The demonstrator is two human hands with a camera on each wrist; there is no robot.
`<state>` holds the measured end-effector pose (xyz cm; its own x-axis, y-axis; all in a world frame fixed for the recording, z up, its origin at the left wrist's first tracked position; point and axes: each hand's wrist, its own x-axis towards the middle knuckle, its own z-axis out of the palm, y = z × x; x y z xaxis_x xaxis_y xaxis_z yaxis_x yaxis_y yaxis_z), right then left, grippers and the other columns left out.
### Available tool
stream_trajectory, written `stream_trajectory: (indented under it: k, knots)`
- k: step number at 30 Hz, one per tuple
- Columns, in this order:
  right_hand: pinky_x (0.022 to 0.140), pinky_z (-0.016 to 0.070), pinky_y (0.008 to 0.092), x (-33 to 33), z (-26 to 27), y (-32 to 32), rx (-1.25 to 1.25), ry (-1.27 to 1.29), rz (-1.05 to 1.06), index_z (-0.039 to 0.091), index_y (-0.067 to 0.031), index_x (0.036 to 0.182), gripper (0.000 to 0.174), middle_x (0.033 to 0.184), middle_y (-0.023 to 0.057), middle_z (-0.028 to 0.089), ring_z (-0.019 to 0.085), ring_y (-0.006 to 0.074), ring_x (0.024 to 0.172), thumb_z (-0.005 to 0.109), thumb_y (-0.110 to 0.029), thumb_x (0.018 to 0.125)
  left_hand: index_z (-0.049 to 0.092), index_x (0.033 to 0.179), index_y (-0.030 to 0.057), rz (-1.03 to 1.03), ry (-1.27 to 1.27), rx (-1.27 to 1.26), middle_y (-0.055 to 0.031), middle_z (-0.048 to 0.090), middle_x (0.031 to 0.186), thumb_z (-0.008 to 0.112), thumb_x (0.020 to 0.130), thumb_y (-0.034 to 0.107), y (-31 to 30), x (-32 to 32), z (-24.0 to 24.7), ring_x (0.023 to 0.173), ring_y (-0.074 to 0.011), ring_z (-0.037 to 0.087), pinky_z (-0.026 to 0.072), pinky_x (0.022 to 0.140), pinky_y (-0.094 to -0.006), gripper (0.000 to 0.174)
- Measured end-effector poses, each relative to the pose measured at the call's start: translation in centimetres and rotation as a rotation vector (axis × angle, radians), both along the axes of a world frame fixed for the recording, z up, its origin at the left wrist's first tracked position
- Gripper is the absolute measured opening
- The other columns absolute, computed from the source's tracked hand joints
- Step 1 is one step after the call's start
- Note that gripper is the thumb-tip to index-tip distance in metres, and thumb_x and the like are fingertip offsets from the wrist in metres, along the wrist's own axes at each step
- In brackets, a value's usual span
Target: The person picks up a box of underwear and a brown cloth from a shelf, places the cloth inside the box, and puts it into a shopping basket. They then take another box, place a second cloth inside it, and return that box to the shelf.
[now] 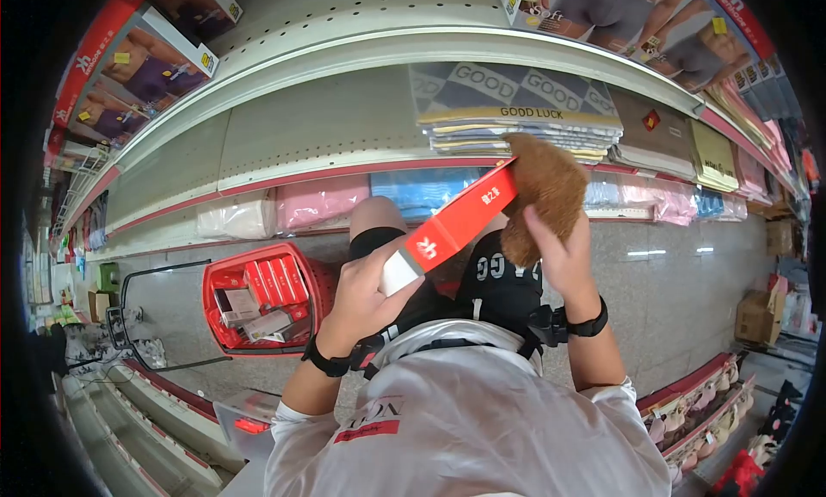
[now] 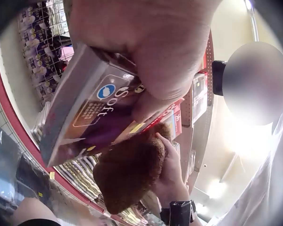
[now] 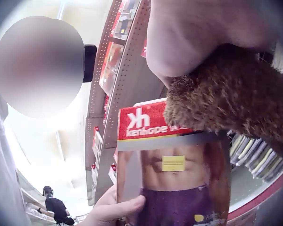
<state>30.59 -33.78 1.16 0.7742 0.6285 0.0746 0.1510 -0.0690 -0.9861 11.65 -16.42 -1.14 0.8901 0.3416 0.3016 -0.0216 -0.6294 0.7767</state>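
My left hand (image 1: 360, 297) grips one end of a boxed pack of underwear (image 1: 465, 220), its narrow red side turned up in the head view. The front of this underwear box (image 3: 174, 188) shows a torso in purple briefs and a small yellow label in the right wrist view. A fluffy brown cloth (image 1: 551, 183) is bunched in my right hand (image 1: 566, 258), thumb on top. The cloth lies against the far end of the box, overlapping its red top band in the right wrist view.
A red basket (image 1: 323, 282) with several boxes stands on the floor at left. Ahead, a shelf (image 1: 301, 144) bears a stack of folded "GOOD LUCK" towels (image 1: 516, 110). More underwear boxes (image 1: 611, 19) line the upper shelf. Another person (image 3: 57, 207) stands farther off.
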Motion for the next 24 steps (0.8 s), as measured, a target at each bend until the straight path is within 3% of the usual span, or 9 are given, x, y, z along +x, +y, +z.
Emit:
stream_trajectory:
  k: [2,6,10,12,14,16,18,20,24]
  knots:
    - [0.087,0.0432,0.0340,0.8,-0.8,-0.3,0.096,0.117,-0.030,0.052,0.0022,0.114,0.036,0.113,0.0119,0.056,0.055,0.0211,0.102,0.060,-0.017,0.084,0.052,0.113,-0.0009,0.018,-0.007,-0.219,-0.0180,0.064,0.093,0.072,0.072,0.011,0.1,-0.5,-0.5,0.083,-0.0286,0.067,0.0507,0.072,-0.0324,0.047]
    - [0.095,0.0402,0.0346,1.3,-0.2,-0.5,0.446,0.491,-0.145,0.041,-0.0012,0.127,0.044,0.124,0.0100,0.051,0.052,0.0215,0.111,0.048,-0.028,0.093,0.052,0.111,-0.0023,-0.069,-0.070,-0.269,-0.0160,0.065,0.090,0.073,0.073,0.012,0.4,-0.7,0.0,0.080,-0.0220,0.067,0.0495,0.071,-0.0295,0.045]
    - [0.101,0.0346,0.0372,1.7,1.6,-1.4,0.690,0.441,0.011,0.035,-0.0024,0.133,0.056,0.131,0.0118,0.045,0.044,0.0230,0.120,0.034,-0.044,0.095,0.052,0.110,-0.0022,-0.090,-0.111,-0.480,-0.0140,0.066,0.088,0.073,0.073,0.014,0.2,-1.0,-1.5,0.079,-0.0197,0.066,0.0490,0.071,-0.0290,0.046]
    - [0.101,0.0355,0.0381,1.6,2.4,-2.1,0.639,0.372,-0.003,0.034,-0.0028,0.135,0.060,0.132,0.0126,0.043,0.043,0.0245,0.121,0.031,-0.048,0.095,0.052,0.110,-0.0019,-0.086,-0.093,-0.566,-0.0143,0.065,0.088,0.073,0.073,0.014,0.2,-0.9,-1.3,0.079,-0.0204,0.066,0.0492,0.071,-0.0294,0.046]
    - [0.097,0.0393,0.0402,1.2,2.4,-3.2,0.505,0.383,0.117,0.034,-0.0017,0.134,0.062,0.133,0.0140,0.042,0.045,0.0271,0.119,0.031,-0.050,0.095,0.053,0.111,-0.0009,-0.161,0.106,-0.296,-0.0155,0.065,0.089,0.074,0.073,0.016,0.6,-0.7,0.1,0.080,-0.0239,0.066,0.0498,0.071,-0.0301,0.047]
    - [0.092,0.0427,0.0406,0.0,3.6,-2.6,0.314,0.314,0.044,0.034,0.0007,0.133,0.065,0.129,0.0145,0.045,0.050,0.0280,0.112,0.036,-0.051,0.093,0.055,0.111,0.0013,-0.172,0.139,-0.237,-0.0158,0.065,0.091,0.073,0.073,0.016,0.3,0.1,0.8,0.080,-0.0282,0.065,0.0509,0.070,-0.0320,0.045]
    - [0.077,0.0460,0.0391,-1.1,4.8,-0.4,0.069,-0.165,0.250,0.052,0.0033,0.112,0.053,0.100,0.0159,0.060,0.058,0.0263,0.087,0.052,-0.043,0.087,0.057,0.105,-0.0007,-0.232,0.071,-0.060,-0.0150,0.065,0.084,0.076,0.068,0.015,-0.2,1.0,1.1,0.075,-0.0278,0.066,0.0508,0.065,-0.0337,0.045]
    - [0.066,0.0420,0.0382,-0.9,2.8,1.5,0.104,-0.764,0.216,0.059,0.0041,0.095,0.047,0.080,0.0169,0.059,0.055,0.0292,0.071,0.062,-0.040,0.079,0.058,0.103,0.0007,-0.227,0.071,-0.093,-0.0163,0.065,0.084,0.076,0.067,0.016,-0.4,1.0,0.4,0.075,-0.0313,0.065,0.0509,0.065,-0.0336,0.043]
    - [0.061,0.0413,0.0378,-0.4,2.1,2.0,0.199,-0.863,0.198,0.060,0.0047,0.085,0.055,0.070,0.0145,0.057,0.052,0.0307,0.059,0.070,-0.047,0.069,0.059,0.108,0.0053,-0.257,0.085,-0.035,-0.0121,0.066,0.095,0.072,0.070,0.015,0.0,0.6,-0.2,0.082,-0.0290,0.065,0.0525,0.070,-0.0344,0.042]
